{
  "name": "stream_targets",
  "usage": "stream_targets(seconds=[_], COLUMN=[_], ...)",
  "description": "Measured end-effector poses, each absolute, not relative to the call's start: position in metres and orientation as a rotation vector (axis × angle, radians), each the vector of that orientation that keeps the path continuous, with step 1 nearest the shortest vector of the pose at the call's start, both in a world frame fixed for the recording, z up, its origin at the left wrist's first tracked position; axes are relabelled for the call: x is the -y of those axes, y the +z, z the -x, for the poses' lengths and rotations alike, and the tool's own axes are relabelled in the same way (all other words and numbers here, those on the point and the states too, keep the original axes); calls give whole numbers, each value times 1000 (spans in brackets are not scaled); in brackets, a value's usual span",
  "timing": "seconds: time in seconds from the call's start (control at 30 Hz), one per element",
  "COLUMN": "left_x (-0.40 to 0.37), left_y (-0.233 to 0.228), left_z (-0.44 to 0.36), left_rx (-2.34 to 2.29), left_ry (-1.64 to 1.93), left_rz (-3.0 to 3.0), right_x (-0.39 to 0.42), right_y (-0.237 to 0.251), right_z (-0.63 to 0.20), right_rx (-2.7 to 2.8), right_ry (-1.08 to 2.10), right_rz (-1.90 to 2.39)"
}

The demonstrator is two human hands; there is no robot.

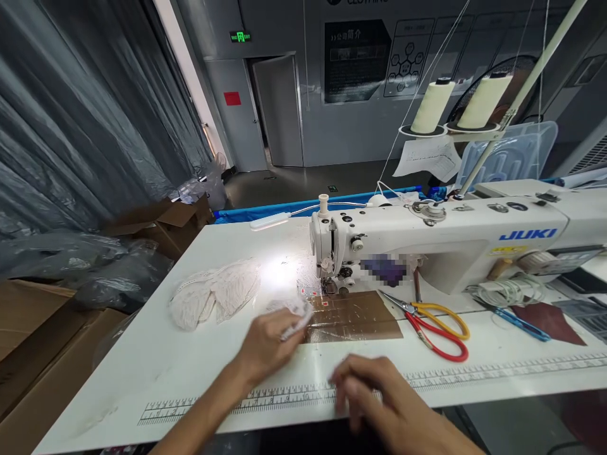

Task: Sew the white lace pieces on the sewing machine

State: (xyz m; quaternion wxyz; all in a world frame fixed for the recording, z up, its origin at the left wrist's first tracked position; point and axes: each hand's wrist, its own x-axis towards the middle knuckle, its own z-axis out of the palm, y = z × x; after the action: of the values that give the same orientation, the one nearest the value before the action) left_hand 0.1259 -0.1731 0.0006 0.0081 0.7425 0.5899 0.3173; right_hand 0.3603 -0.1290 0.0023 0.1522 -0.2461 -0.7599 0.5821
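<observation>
Left hand holding white fabric near sewing machine; right hand loosely curled, fingers parted, over ruler on table.

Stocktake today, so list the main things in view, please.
machine: 1, white, right
table: 1, white, centre
scissors: 1, red-yellow handles, by machine
sheet: 1, brown, by machine
fabric pile: 1, white, table's left
spools: 2, cream, upper right
ruler: 1, white, table's front
lamp: 1, white, beside machine
tool: 1, blue, right of scissors
exit sign: 1, green, top
boxes: several, brown, left
left hand: 1, bare, holding cloth
right hand: 1, bare, at ruler
</observation>
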Motion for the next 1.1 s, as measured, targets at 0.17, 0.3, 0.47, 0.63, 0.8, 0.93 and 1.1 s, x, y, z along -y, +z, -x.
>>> stream_targets(seconds=[0.17,0.3,0.47,0.63,0.8,0.93,1.1], left_x=[184,174,163,167,150,140,143], left_y=[21,34,37,33,25,8,-10], left_z=[-177,-164,-149,-131,-100,-88,-89], left_rx=[-1369,-1455,-1235,-1161,-1587,-1785,-1910], left_ry=[590,705,576,372,446,559,762], left_rz=[-2296,-2234,-2171,-1894,-1823,-1622,-1685], right_x=[98,93,91,57,9,-10,-3], right_y=[-28,-34,-14,-8,-10,-13,-21], right_z=[-329,-324,-340,-354,-337,-321,-317], right_rx=[1584,1628,2173,2452,2600,2553,2463], right_ry=[2020,2094,2296,2354,1754,1480,1186], right_rz=[1101,838,417,368,777,904,1004])
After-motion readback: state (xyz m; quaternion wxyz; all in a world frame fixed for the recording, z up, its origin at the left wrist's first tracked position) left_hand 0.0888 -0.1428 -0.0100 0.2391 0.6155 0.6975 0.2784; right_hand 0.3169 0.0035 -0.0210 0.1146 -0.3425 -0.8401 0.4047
